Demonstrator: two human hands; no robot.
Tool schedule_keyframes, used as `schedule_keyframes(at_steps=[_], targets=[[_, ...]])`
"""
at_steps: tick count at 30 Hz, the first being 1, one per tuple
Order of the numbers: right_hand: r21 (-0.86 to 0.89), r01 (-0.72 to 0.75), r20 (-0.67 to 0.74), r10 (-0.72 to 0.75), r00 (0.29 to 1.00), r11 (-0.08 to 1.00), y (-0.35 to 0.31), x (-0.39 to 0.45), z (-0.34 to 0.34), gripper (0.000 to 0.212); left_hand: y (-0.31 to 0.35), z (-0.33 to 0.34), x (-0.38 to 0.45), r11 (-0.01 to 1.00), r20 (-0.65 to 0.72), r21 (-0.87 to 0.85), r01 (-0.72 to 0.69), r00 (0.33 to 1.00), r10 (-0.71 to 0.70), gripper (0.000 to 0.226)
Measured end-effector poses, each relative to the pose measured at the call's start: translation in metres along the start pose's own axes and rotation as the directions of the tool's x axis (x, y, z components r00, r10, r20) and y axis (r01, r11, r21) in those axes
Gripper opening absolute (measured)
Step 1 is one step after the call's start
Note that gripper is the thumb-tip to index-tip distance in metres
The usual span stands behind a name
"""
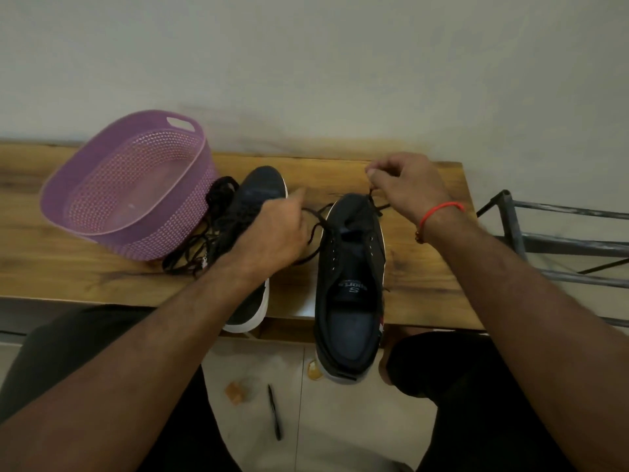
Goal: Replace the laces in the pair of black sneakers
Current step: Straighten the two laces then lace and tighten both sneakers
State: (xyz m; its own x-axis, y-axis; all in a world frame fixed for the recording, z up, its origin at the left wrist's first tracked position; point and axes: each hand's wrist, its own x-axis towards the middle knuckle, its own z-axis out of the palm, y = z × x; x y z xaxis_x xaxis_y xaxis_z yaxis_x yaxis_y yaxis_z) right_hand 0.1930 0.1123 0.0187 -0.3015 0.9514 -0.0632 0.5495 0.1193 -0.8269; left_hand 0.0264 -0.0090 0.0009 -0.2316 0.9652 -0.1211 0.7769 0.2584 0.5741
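Two black sneakers lie on a wooden bench [102, 277]. The right sneaker [350, 284] points away from me, its heel hanging over the front edge, most eyelets bare. A black lace [320, 226] runs through its lowest eyelets near the toe. My right hand [405, 185] pinches one end of that lace above the toe. My left hand [279, 229] grips the other end to the left of the shoe. The left sneaker [252, 212] lies partly under my left forearm. A heap of loose black laces [204, 240] sits beside it.
A purple perforated plastic basket [129, 185] stands on the bench at the left. A dark metal rack [558, 240] is at the right. On the tiled floor below lie a black pen [275, 412] and a small brown block [235, 393].
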Motion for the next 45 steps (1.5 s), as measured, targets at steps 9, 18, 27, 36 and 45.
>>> schedule_keyframes(at_steps=[9, 18, 27, 36, 45], targets=[[-0.205, -0.304, 0.044, 0.319, 0.947, 0.930, 0.048, 0.004, 0.021, 0.055, 0.016, 0.024, 0.006, 0.972, 0.019, -0.150, 0.180, 0.984, -0.179, 0.053], [-0.117, -0.190, 0.013, 0.193, 0.981, 0.975, 0.042, 0.000, 0.027, 0.033, 0.009, 0.057, 0.041, 0.679, 0.138, -0.575, 0.456, 0.872, -0.469, 0.024], [-0.269, -0.036, -0.001, 0.037, 0.999, 0.962, 0.036, 0.003, 0.022, 0.020, 0.013, 0.047, 0.040, 0.735, 0.036, -0.644, 0.212, 0.968, -0.247, 0.023], [-0.444, 0.117, 0.207, -0.025, 0.978, 0.889, 0.021, 0.002, 0.006, 0.008, 0.010, 0.030, 0.027, 0.924, -0.120, -0.383, -0.021, 0.992, -0.027, 0.017], [-0.618, 0.115, 0.334, 0.128, 0.934, 0.777, 0.001, -0.002, -0.037, 0.031, -0.002, 0.021, 0.018, 0.995, -0.105, -0.035, -0.092, 0.991, 0.088, 0.011]])
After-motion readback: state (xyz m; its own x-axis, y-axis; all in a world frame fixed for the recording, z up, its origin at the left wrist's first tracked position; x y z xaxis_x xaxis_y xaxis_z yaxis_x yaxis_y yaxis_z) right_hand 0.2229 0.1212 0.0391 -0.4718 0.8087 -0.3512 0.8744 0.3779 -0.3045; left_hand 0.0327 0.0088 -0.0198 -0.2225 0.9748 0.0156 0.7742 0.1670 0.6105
